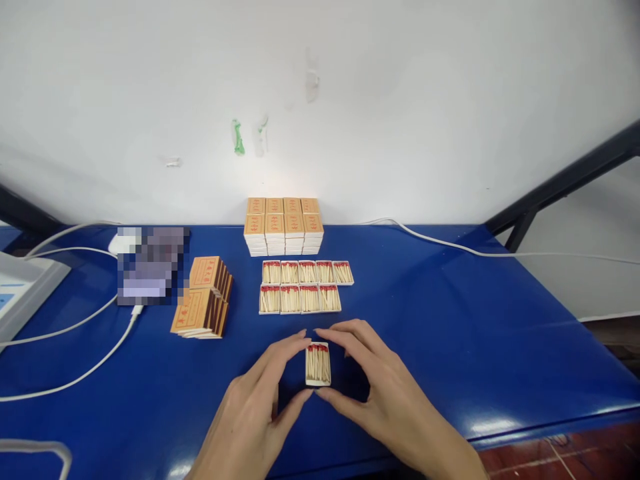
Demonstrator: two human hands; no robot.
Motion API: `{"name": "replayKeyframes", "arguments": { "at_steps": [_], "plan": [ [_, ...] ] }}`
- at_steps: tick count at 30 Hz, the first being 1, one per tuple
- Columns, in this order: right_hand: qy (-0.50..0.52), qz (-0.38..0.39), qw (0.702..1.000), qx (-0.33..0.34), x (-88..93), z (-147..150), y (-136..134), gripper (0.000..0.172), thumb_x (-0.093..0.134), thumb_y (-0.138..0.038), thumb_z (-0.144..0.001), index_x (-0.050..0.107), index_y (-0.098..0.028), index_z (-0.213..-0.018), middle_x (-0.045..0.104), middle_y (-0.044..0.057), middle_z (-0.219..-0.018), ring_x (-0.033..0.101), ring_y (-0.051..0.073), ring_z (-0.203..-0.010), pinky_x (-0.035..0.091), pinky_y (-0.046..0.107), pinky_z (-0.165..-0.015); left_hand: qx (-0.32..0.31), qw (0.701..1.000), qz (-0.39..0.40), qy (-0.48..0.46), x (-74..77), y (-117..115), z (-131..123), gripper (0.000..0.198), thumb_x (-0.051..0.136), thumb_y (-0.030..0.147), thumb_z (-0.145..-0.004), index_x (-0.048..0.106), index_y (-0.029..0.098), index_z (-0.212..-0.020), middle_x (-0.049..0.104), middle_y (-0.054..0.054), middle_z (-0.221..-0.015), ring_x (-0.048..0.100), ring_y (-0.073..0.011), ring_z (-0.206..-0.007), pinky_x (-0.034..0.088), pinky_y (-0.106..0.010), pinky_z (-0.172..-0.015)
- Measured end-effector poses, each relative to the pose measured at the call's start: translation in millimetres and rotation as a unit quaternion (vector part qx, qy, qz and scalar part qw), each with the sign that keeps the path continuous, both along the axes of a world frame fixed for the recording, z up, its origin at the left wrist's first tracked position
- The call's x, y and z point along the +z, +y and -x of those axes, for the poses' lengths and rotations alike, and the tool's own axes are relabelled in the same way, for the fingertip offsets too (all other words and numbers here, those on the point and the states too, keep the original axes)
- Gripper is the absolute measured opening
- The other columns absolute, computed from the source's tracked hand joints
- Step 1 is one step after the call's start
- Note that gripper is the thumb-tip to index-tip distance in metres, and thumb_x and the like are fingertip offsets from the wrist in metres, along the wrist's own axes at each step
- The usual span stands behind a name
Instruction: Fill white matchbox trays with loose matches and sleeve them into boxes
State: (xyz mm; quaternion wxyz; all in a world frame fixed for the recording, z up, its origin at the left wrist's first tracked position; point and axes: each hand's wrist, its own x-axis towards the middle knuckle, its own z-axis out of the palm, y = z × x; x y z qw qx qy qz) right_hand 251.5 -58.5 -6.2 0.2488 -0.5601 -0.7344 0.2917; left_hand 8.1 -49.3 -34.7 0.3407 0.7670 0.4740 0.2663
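Observation:
A small white matchbox tray [319,383] full of red-tipped matches [319,363] is between my two hands, near the front of the table. My left hand [255,393] grips it from the left, index finger at the far edge and thumb at the near edge. From the right, my right hand [375,373] frames it the same way, with finger and thumb at the far and near edges. Beyond the hands, several filled matchbox trays [300,299] stand side by side in two rows, their red match heads pointing away from me.
Stacked matchboxes [284,227] with orange tops stand against the white wall. More matchboxes [203,310] lie in leaning stacks at left. Past them are a pixelated phone [153,267] and a white charging cable [107,363]. Another cable [440,245] runs along the right back edge.

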Motion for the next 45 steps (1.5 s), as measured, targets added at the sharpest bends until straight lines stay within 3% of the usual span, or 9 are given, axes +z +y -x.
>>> {"name": "replayKeyframes", "arguments": {
  "at_steps": [5, 8, 13, 19, 23, 29, 34, 40, 45],
  "plan": [
    [-0.034, -0.099, 0.994, -0.044, -9.5, 16, -6, 0.046, 0.078, -0.030, -0.102, 0.064, -0.029, -0.146, 0.071, 0.010, -0.131, 0.071, 0.028, -0.117, 0.067, 0.045, -0.096, 0.009, 1.000, 0.021, -0.008, 7.4, -2, 4, 0.063, 0.074, 0.024, -0.104, 0.052, 0.047, -0.158, 0.073, 0.002, -0.145, 0.058, -0.0041, -0.054, 0.064, -0.022, -0.064],
    [-0.088, -0.133, 0.984, -0.077, -13.2, 22, -10, 0.054, 0.084, -0.033, -0.096, 0.065, -0.023, -0.145, 0.071, 0.012, -0.117, 0.069, 0.032, -0.104, 0.067, 0.051, -0.084, 0.033, 0.999, -0.007, 0.006, 13.0, -3, 4, 0.054, 0.075, 0.038, -0.106, 0.054, 0.044, -0.155, 0.075, 0.001, -0.139, 0.057, -0.0050, -0.052, 0.061, -0.023, -0.058],
    [-0.083, -0.079, 0.992, -0.056, -9.7, 13, -12, 0.065, 0.087, -0.038, -0.095, 0.059, -0.030, -0.153, 0.070, 0.009, -0.120, 0.067, 0.030, -0.108, 0.068, 0.049, -0.086, 0.037, 0.998, -0.049, 0.024, 12.2, -4, -1, 0.048, 0.075, 0.046, -0.106, 0.057, 0.041, -0.150, 0.077, 0.000, -0.125, 0.055, -0.0099, -0.052, 0.058, -0.026, -0.053],
    [-0.049, -0.028, 0.998, -0.001, -4.3, 2, -4, 0.045, 0.083, -0.029, -0.099, 0.068, -0.035, -0.141, 0.066, 0.007, -0.131, 0.067, 0.027, -0.119, 0.065, 0.048, -0.103, 0.030, 0.998, -0.047, 0.023, 1.5, -3, -2, 0.043, 0.067, 0.038, -0.110, 0.057, 0.042, -0.152, 0.077, 0.002, -0.123, 0.053, -0.0109, -0.052, 0.057, -0.028, -0.055],
    [-0.040, -0.029, 0.999, -0.019, -3.2, 6, 0, 0.024, 0.080, -0.031, -0.103, 0.072, -0.031, -0.126, 0.066, 0.006, -0.120, 0.066, 0.027, -0.114, 0.066, 0.046, -0.096, 0.050, 0.998, -0.034, 0.029, 2.3, -3, 0, 0.045, 0.070, 0.038, -0.109, 0.057, 0.042, -0.152, 0.076, 0.002, -0.122, 0.055, -0.0088, -0.052, 0.054, -0.025, -0.053],
    [-0.059, -0.039, 0.996, -0.047, -6.6, 11, 0, 0.035, 0.086, -0.033, -0.097, 0.070, -0.028, -0.128, 0.063, 0.010, -0.125, 0.063, 0.031, -0.119, 0.066, 0.048, -0.092, 0.069, 0.997, -0.029, 0.023, 2.0, -3, 2, 0.046, 0.073, 0.036, -0.108, 0.058, 0.043, -0.151, 0.075, 0.003, -0.122, 0.058, -0.0067, -0.055, 0.062, -0.025, -0.065],
    [-0.038, -0.027, 0.998, -0.030, -9.5, 10, -1, 0.020, 0.075, -0.029, -0.106, 0.070, -0.029, -0.126, 0.067, 0.008, -0.125, 0.067, 0.028, -0.117, 0.066, 0.048, -0.098, 0.059, 0.998, -0.017, 0.026, 5.2, -2, 1, 0.047, 0.071, 0.033, -0.109, 0.056, 0.044, -0.152, 0.074, 0.003, -0.122, 0.059, -0.0076, -0.058, 0.063, -0.026, -0.070],
    [-0.007, -0.006, 1.000, 0.001, -6.8, 3, -2, 0.044, 0.062, -0.024, -0.113, 0.059, -0.041, -0.153, 0.064, 0.005, -0.145, 0.065, 0.025, -0.134, 0.057, 0.052, -0.120, 0.048, 0.998, -0.016, 0.022, 5.5, -1, 0, 0.044, 0.067, 0.035, -0.111, 0.054, 0.046, -0.152, 0.072, 0.005, -0.138, 0.058, -0.0072, -0.057, 0.061, -0.027, -0.068],
    [0.024, 0.014, 0.999, -0.033, -0.7, 9, -10, 0.057, 0.060, -0.020, -0.109, 0.050, -0.042, -0.160, 0.058, 0.006, -0.152, 0.066, 0.023, -0.136, 0.062, 0.044, -0.114, 0.034, 0.999, -0.029, 0.029, 2.1, -4, -1, 0.043, 0.069, 0.033, -0.109, 0.056, 0.046, -0.149, 0.075, 0.006, -0.127, 0.051, -0.0099, -0.052, 0.055, -0.026, -0.056]
  ]
}}
